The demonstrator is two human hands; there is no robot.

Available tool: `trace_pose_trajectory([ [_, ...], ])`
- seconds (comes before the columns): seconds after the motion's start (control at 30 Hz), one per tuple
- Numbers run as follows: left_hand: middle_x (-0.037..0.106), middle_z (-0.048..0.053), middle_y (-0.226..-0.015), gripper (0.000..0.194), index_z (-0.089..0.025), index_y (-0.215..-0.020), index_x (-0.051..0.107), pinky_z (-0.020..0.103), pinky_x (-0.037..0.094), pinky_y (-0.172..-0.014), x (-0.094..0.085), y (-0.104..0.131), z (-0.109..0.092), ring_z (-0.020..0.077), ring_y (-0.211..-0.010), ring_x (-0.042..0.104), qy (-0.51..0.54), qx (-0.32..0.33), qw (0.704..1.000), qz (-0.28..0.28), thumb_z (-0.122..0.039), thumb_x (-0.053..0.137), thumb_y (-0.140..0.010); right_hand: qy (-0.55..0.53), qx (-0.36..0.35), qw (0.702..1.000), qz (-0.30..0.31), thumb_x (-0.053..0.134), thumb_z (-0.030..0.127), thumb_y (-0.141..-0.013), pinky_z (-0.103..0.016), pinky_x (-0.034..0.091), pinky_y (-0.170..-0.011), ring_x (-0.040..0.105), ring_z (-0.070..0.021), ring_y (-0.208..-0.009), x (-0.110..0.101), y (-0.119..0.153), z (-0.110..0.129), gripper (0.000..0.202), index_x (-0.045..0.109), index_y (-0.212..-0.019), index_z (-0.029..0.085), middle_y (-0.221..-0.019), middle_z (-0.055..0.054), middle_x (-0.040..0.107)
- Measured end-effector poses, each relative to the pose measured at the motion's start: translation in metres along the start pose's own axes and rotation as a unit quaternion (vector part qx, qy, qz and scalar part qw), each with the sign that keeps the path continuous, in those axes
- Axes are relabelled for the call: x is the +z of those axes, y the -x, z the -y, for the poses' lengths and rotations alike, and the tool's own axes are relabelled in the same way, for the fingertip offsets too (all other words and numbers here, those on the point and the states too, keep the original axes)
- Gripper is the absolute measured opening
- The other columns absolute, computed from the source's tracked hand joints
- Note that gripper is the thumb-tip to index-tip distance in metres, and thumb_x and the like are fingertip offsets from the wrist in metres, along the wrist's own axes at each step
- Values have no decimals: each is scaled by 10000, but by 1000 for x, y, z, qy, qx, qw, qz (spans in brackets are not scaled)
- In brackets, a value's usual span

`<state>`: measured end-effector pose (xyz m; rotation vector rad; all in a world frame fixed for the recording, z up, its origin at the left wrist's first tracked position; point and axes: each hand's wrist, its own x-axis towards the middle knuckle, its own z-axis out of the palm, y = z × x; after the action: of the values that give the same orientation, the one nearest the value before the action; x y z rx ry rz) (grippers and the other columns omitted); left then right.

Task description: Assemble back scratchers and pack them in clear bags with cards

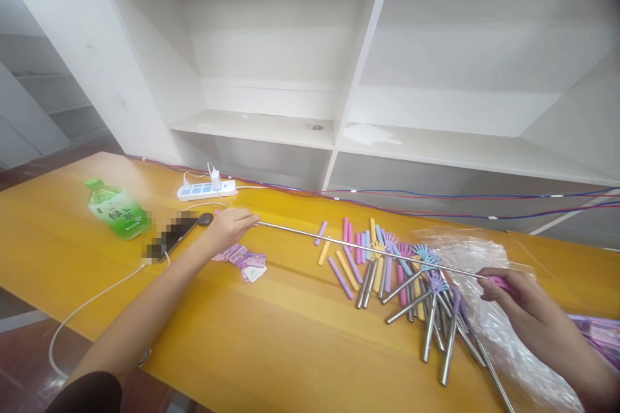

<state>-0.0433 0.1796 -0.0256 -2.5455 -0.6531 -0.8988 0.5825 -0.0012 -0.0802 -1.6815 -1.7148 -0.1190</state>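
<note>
The left hand clamps one end, and the right hand the pink opposite end, of a thin silver metal rod held straight above the glossy yellow wooden table.

One left hand, one right hand — and one long metal rod. On the left, one bottle, one phone and, farther off, one power strip with two plugs. On the right, at least six claw heads, more than ten coloured tubes — and metal handles too tangled to count. Several overlapping cards.
</note>
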Motion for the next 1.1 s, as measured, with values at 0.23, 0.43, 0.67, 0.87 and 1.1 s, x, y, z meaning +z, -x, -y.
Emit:
trace_pose_trajectory([
  [0.23, 731, 41, -848, 173, -184, -1061, 696, 261, 477, -700, 11, -3, -18, 140, -772, 680, 6, -6, 1000, 19, -196, 523, -1047, -23, 32, 999, 28, 551, 629, -967, -394, 530, -723, 687, -245, -806, 21, -4, 21, 410, 752, -959, 271, -919, -97, 640],
  [0.43, 699, 27, -809, 226, -204, -1024, 692, 255, 459, -683, 43, -18, -46, 139, -743, 655, 6, -39, 999, 37, -267, 480, -1073, -5, 30, 999, 18, 457, 556, -1034, -375, 523, -817, 635, -240, -932, 67, -25, 86, 412, 728, -1123, 258, -982, -68, 582],
  [0.67, 647, 29, -751, 287, -194, -965, 687, 264, 412, -604, 73, -52, -95, 146, -665, 602, 30, -30, 997, 59, -292, 444, -1083, -46, -23, 997, 59, 391, 467, -1057, -375, 521, -741, 600, -244, -854, 131, -39, 188, 378, 700, -1083, 250, -1004, -97, 526],
  [0.87, 695, 66, -890, 282, -193, -1168, 678, 295, 487, -702, 96, -58, -125, 181, -786, 656, 98, -43, 990, 96, -207, 415, -1068, -111, -23, 990, 88, 350, 484, -1072, -371, 534, -694, 584, -232, -821, 167, -27, 239, 378, 650, -1118, 259, -997, -92, 483],
  [1.1, 688, 50, -893, 231, -201, -1163, 667, 287, 478, -680, 109, -41, -124, 179, -785, 660, 83, -36, 988, 125, -249, 461, -1070, -65, -17, 988, 136, 353, 479, -1079, -391, 542, -720, 645, -252, -874, 179, -15, 220, 379, 540, -1312, 245, -1146, -129, 553],
])
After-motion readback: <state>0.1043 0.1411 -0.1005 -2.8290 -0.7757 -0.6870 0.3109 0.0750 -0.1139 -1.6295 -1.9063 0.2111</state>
